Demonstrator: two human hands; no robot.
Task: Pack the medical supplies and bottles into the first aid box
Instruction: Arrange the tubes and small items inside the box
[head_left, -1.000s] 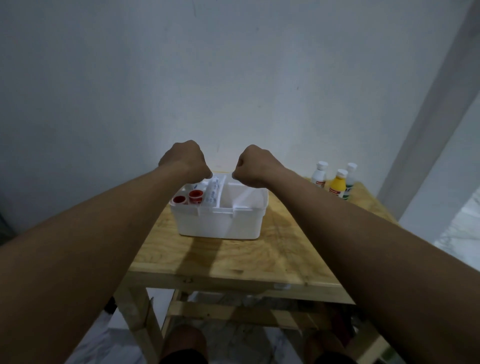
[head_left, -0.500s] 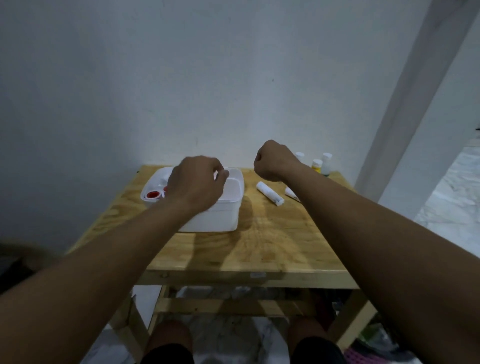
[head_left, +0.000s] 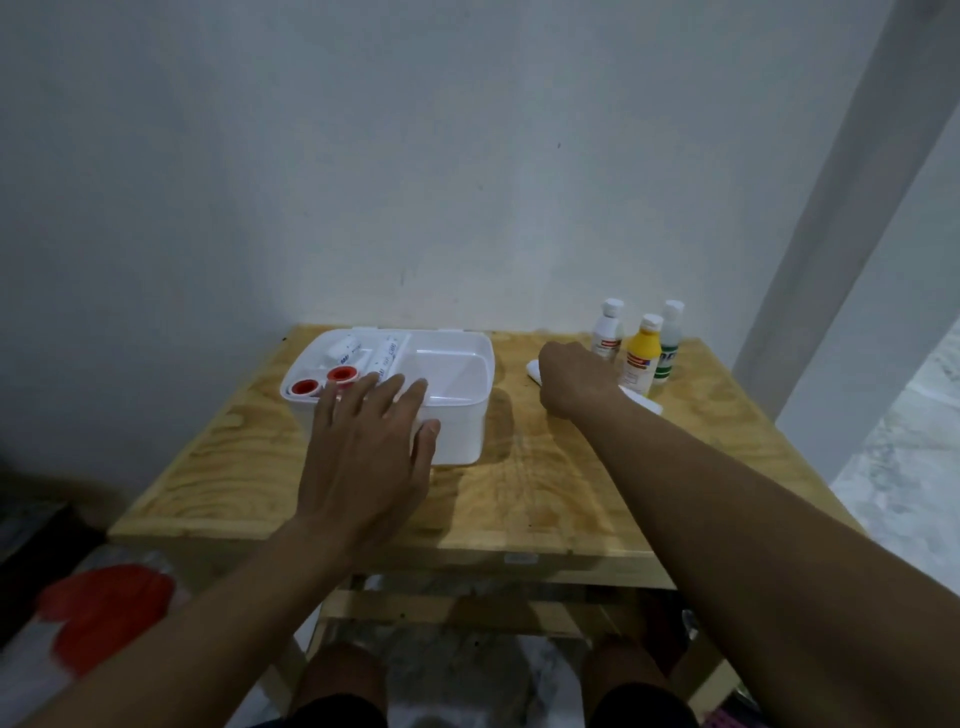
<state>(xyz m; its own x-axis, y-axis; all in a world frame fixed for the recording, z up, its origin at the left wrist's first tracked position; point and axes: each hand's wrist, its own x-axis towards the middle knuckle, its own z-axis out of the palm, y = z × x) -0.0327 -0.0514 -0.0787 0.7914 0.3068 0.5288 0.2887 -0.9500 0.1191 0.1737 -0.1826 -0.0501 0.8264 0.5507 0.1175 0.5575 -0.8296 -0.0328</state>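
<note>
- The first aid box (head_left: 460, 436) stands on the desk (head_left: 519, 493), toward its left and back. Its left compartment holds two red-cored rolls (head_left: 340, 374) and some white packets (head_left: 387, 354). The right compartment looks bare.
- The left hand (head_left: 363, 452) was curled above the box half a second ago. Now it is flat, with straight fingers over the near rim and the thumb against the front wall. It holds nothing and seems to steady the box.
- The right hand (head_left: 571, 387) was a fist in the air and has come down on the white rolls (head_left: 534, 370) that lie on the desk just right of the box. Its fingers are hidden under it, so I cannot tell if it grips a roll already.
- Three bottles (head_left: 641, 358) stand upright behind it, not yet packed.
- I judge that the next pick begins here: one roll, then probably into the right compartment.
</note>
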